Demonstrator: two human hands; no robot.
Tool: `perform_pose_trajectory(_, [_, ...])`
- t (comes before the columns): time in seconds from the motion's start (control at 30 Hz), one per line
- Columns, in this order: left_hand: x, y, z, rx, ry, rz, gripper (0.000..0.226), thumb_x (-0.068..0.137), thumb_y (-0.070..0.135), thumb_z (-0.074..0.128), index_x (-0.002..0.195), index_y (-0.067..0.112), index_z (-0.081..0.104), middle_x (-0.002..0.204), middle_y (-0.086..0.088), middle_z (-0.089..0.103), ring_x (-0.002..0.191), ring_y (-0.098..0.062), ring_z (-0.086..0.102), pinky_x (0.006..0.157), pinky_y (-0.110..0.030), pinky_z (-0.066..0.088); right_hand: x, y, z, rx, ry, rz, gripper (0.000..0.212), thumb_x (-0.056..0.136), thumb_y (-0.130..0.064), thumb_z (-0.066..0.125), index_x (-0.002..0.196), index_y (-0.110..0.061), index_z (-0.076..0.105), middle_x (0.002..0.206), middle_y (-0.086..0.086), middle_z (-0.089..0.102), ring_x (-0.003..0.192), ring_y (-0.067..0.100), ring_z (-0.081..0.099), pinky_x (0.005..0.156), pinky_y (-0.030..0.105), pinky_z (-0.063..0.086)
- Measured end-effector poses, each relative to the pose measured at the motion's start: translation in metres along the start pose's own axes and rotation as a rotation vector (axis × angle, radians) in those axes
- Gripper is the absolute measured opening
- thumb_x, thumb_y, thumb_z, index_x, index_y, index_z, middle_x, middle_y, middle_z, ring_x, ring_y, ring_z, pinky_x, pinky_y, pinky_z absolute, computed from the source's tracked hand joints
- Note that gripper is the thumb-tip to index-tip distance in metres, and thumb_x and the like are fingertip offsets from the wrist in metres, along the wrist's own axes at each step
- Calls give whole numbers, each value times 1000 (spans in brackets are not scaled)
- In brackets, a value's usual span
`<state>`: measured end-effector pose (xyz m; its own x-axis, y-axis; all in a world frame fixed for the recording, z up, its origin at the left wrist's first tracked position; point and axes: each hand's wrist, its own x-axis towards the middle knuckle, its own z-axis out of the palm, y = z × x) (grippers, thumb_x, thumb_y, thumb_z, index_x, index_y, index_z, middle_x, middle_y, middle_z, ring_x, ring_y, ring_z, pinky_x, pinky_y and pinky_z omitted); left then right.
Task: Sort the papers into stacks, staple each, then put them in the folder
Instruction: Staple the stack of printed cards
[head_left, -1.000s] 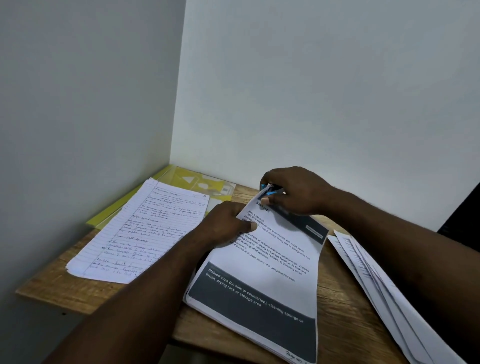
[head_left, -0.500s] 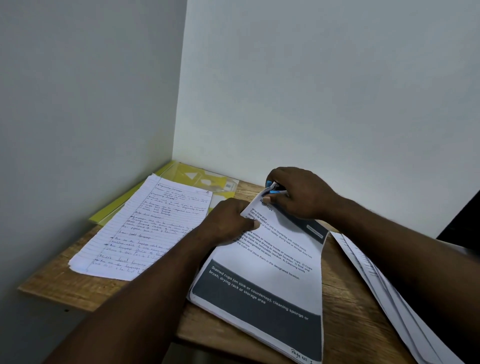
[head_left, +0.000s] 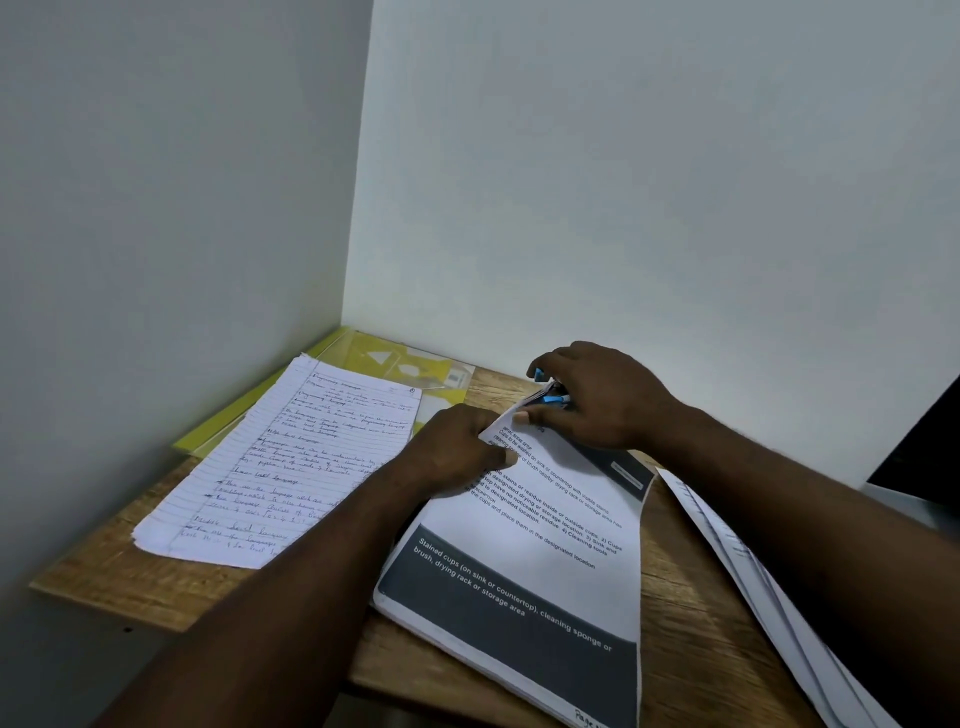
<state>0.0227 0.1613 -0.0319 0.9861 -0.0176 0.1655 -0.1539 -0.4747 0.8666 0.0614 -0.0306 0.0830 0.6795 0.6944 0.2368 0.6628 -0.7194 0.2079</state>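
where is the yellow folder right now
Head view: the yellow folder lies in the far left corner of the table, where the walls meet, partly under the handwritten sheets.

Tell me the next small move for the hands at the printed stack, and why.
Probably squeeze the blue stapler down on the corner. The right hand grips it, with blue parts showing above and below the lifted top corner of the printed stack, and the left hand pinches the sheets just below, holding them together. Whether a staple is already in cannot be seen.
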Motion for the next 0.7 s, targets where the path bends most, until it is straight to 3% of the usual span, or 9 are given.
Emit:
perform_pose_trajectory(0.13, [0,-1,0,-29,-18,-5,14,89,22,82,102,18,81,97,-1,82,90,-22,78,90,-48,62,0,-2,1,7,-12,-9,58,96,-58,62,143,-25,57,135,-2,65,127,20,54,97,39,49])
perform_pose_trajectory(0.27, [1,-3,0,-13,-5,10,7,89,24,83,92,19,79,93,-3,81,88,-24,77,85,-45,59,0,-1,1,-43,-83,-38,74,99,-52,57,162,-21,34,145,0,57,133,21,48,100,36,43])
perform_pose_trajectory(0.37, [2,-2,0,-27,2,12,12,89,22,83,89,11,77,88,-10,79,79,-29,74,78,-44,57,0,1,3,-70,-114,-58,86,95,-52,49,167,-17,18,146,4,55,129,22,47,97,34,41])
perform_pose_trajectory(0.5, [3,-3,0,-47,-6,11,13,88,17,82,78,15,75,70,4,70,64,-18,61,70,-35,47,-1,6,6,-88,-155,-82,97,90,-48,52,169,-16,4,142,4,54,121,21,46,89,29,35])
perform_pose_trajectory(0.63, [6,-8,0,-102,31,-25,21,89,19,82,73,26,70,68,9,69,62,-12,61,67,-27,45,-2,11,4,-72,-180,-54,110,78,-54,43,168,-16,-7,128,4,53,104,16,37,88,35,38])
perform_pose_trajectory(0.7, [6,-10,1,-146,30,-44,22,88,19,83,73,25,69,64,9,67,59,-13,60,65,-27,46,-3,15,3,-34,-177,-40,113,77,-56,47,168,-18,-9,129,5,52,105,17,37,92,37,41])
